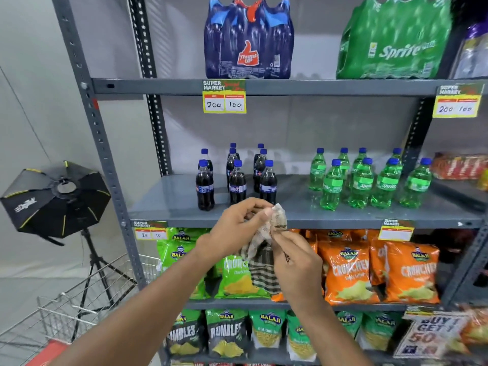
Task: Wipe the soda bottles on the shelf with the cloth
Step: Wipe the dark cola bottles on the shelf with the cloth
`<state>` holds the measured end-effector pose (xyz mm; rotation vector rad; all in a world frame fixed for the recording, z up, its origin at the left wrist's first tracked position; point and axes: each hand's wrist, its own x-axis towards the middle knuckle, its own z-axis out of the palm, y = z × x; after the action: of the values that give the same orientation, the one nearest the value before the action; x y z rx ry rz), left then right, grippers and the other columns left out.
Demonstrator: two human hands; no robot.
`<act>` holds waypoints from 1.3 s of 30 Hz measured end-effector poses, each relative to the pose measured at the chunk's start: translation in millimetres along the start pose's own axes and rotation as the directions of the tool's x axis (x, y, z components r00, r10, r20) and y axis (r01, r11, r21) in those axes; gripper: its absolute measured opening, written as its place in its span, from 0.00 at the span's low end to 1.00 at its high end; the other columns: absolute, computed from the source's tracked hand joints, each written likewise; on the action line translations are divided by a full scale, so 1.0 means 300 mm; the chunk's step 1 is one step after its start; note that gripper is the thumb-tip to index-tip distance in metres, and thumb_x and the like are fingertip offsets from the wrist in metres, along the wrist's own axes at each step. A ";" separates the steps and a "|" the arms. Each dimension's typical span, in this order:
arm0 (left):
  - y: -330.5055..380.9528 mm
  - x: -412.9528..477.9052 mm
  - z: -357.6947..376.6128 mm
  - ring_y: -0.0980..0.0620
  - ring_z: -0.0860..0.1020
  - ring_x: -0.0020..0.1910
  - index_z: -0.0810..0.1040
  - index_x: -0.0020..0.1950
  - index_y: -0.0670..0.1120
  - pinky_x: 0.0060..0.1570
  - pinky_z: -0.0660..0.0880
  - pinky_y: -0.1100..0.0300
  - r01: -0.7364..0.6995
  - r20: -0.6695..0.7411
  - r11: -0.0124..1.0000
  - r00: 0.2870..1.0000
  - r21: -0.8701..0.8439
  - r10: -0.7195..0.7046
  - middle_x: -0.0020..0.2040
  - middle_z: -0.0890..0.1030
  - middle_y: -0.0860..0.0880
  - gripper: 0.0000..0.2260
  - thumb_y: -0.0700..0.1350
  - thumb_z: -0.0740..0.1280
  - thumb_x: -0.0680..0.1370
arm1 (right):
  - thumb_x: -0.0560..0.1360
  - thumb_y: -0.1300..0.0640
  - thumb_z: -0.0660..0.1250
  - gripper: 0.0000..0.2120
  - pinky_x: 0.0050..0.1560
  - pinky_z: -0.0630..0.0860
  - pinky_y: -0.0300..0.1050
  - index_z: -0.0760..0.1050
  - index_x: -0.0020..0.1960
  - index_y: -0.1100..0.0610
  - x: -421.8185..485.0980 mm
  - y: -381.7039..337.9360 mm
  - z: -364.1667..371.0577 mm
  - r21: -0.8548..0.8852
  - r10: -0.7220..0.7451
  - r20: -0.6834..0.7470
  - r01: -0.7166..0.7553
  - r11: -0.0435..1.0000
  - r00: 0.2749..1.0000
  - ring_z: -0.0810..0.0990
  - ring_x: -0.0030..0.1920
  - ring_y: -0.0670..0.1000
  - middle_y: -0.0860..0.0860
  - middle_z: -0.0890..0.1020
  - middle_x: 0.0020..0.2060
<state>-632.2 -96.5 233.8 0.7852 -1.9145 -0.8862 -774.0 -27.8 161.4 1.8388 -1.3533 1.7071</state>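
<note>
Several dark cola bottles [237, 183] with blue caps stand on the left half of the grey middle shelf [303, 215]. Several green Sprite bottles [361, 180] stand on its right half. In front of the shelf edge, both hands grip a checked cloth [264, 262]. My left hand [235, 228] pinches the cloth's top corner just below the front cola bottles. My right hand [295, 262] holds the cloth from the right side. The rest of the cloth hangs down between them. Neither hand touches a bottle.
Shrink-wrapped packs of cola [248, 40] and Sprite [393, 40] sit on the top shelf. Green and orange chip bags [348, 270] fill the lower shelves. A wire shopping cart [79, 299] and a softbox light on a tripod [55, 199] stand at the left.
</note>
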 end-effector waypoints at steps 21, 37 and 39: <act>-0.258 0.578 -0.274 0.52 0.70 0.72 0.67 0.77 0.49 0.71 0.66 0.57 0.134 0.066 0.988 0.989 -0.079 -0.129 0.76 0.71 0.49 0.25 0.52 0.66 0.82 | 0.72 0.70 0.75 0.12 0.44 0.83 0.45 0.84 0.55 0.65 0.255 0.150 0.358 -0.029 0.009 -0.152 -0.014 0.999 0.988 0.85 0.44 0.50 0.55 0.85 0.44; -0.363 0.637 -0.249 0.62 0.76 0.67 0.77 0.57 0.51 0.62 0.69 0.65 0.142 0.093 0.979 0.987 -0.146 -0.129 0.64 0.83 0.55 0.05 0.48 0.63 0.84 | 0.73 0.65 0.75 0.11 0.48 0.81 0.43 0.84 0.56 0.62 0.315 0.286 0.543 0.102 0.044 -0.127 -0.031 0.994 0.991 0.84 0.45 0.48 0.51 0.85 0.45; -0.366 0.642 -0.247 0.58 0.77 0.67 0.77 0.58 0.49 0.68 0.70 0.58 0.145 0.099 0.975 0.987 -0.167 -0.130 0.63 0.84 0.55 0.06 0.47 0.63 0.84 | 0.74 0.64 0.74 0.11 0.49 0.81 0.42 0.84 0.56 0.62 0.324 0.287 0.549 0.119 0.036 -0.126 -0.021 0.993 0.991 0.84 0.45 0.48 0.51 0.85 0.45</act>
<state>-630.2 -329.3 256.2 0.7921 -1.8445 -1.1736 -752.3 -236.1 173.9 1.7433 -1.2592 1.9214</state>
